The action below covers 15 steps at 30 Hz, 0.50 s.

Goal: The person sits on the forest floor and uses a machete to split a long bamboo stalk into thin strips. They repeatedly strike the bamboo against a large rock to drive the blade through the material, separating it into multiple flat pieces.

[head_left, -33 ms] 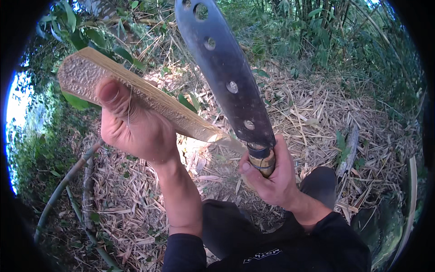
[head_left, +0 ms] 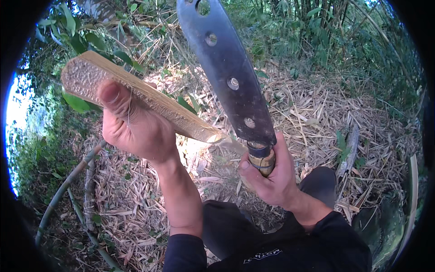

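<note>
Head view: left hand (head_left: 131,124) grips a split piece of bamboo (head_left: 149,102), raised at left, thumb over its top. Right hand (head_left: 272,174) clenches the handle of a big knife (head_left: 231,75), blade upward, its base just beside the bamboo's right tip. Dry leaf litter (head_left: 317,113) covers the ground.

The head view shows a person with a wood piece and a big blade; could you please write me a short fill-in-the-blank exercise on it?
1. The left hand grips a split piece of ____.
2. The right hand holds a large knife by its ____.
3. The blade shows several round ____.
4. The ground is covered with dry ____.

Missing words: wood; handle; holes; leaves
</note>
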{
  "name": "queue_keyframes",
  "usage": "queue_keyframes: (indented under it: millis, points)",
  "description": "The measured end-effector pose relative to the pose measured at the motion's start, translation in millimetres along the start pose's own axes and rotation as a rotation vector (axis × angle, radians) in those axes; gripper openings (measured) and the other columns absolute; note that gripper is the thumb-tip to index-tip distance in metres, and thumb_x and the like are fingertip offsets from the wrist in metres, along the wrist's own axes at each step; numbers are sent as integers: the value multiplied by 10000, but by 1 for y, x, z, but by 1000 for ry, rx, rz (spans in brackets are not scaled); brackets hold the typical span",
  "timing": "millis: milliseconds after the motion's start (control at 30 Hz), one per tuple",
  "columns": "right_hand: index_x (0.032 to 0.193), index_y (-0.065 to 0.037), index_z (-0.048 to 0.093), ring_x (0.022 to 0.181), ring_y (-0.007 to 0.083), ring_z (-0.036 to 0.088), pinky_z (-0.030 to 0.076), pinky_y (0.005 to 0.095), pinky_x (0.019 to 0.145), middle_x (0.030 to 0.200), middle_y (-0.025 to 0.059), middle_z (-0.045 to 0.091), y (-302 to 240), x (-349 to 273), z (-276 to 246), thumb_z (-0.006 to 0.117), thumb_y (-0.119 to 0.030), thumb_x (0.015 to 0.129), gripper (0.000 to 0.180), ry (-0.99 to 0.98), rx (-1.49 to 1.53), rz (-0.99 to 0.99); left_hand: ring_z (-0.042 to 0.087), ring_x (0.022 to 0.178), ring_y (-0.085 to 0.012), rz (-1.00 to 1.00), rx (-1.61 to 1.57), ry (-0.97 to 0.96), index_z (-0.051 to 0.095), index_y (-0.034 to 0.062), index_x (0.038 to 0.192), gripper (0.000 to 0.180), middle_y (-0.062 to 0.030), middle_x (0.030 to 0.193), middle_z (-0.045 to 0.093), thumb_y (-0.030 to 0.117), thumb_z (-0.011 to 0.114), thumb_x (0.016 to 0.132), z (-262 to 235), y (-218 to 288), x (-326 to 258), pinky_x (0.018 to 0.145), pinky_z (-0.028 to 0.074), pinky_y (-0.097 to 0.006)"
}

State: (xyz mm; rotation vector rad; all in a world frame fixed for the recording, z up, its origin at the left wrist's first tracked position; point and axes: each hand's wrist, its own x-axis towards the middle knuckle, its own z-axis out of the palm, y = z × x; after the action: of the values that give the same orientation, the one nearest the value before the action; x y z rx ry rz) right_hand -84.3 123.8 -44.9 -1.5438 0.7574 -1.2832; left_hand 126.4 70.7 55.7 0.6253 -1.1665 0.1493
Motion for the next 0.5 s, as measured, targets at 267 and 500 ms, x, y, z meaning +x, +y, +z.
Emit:
queue_keyframes:
  millis: [267, 500]
  points:
    - [1173, 8, 536, 592, 283, 605, 489, 399, 607, 716, 160, 615, 10, -4, -39, 673, -123, 847, 377, -103, -221, 271, 528, 641, -55, 215, 392, 28, 668, -9, 942, 387, -2, 713, 613, 317, 514, 1082, 49, 9, -7, 596, 403, -220]
    - [1095, 26, 556, 591, 271, 641, 488, 390, 588, 687, 160, 616, -26, 15, -43, 672, -72, 827, 308, 51, -122, 149, 686, 826, -206, -32, -327, -234, 648, 53, 1142, 197, -142, 1036, 691, 185, 524, 1062, 37, 2, -18, 734, 604, -293]
